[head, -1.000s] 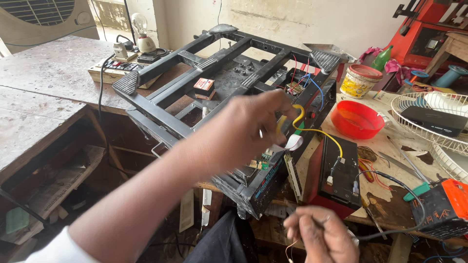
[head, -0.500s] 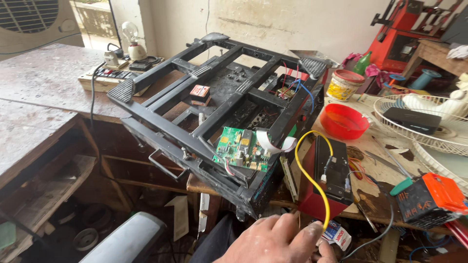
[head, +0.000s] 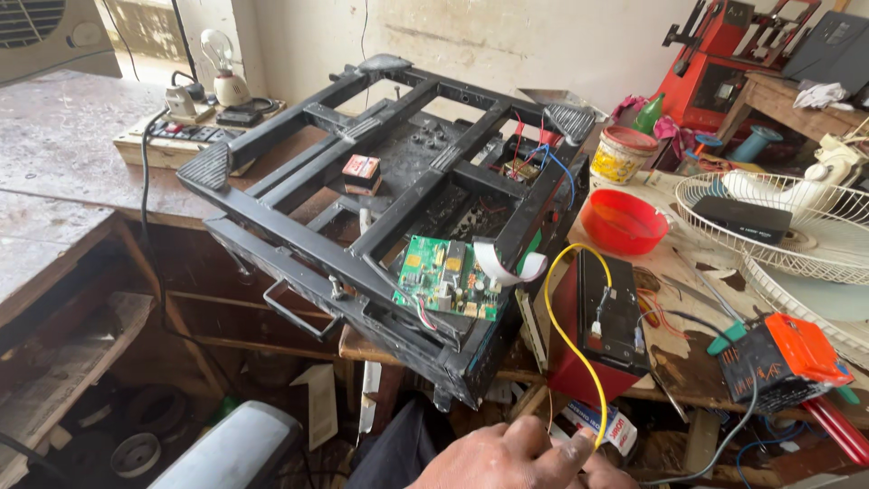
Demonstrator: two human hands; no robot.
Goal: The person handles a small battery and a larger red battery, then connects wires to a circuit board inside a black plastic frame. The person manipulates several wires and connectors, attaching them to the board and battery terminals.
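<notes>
Fingers [head: 566, 445] pinch the yellow wire [head: 568, 340] (its lower end), which loops above them

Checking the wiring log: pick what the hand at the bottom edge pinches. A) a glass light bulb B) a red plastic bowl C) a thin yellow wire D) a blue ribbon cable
C: the hand pinches the thin yellow wire, which loops up to the black rectangular battery.

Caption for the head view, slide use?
Hand pinching a yellow wire below an upturned black frame with exposed green circuit board.
</notes>
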